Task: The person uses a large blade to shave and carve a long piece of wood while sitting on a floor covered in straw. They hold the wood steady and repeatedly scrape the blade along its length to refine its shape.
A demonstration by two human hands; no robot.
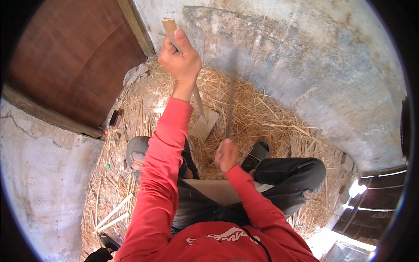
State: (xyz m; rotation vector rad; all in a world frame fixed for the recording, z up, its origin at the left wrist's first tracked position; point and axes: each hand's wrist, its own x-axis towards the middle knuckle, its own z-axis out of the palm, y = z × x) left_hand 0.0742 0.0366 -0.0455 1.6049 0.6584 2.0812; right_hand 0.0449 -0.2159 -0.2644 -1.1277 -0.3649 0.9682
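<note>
My left hand [182, 60] is raised towards the wall, its fingers wrapped round a bamboo stick [169, 27] with the thumb pointing up along it. The stick's cut end stands above the fist, and its lower part slants down behind my wrist to a pale flat block [204, 125] on the straw. My right hand [228, 156] is closed in front of my knees. Out of it rises a long, thin, dark knife [230, 102], smeared by motion; its upper end is too blurred to make out. The blade is apart from the stick.
Cut straw and shavings [270, 118] cover the floor. A curved plastered wall [305, 52] rises ahead, and a brown door panel [74, 56] stands at the left. Two pale strips [113, 213] lie at lower left, near a dark shoe [109, 243]. My bent legs [288, 174] flank the work.
</note>
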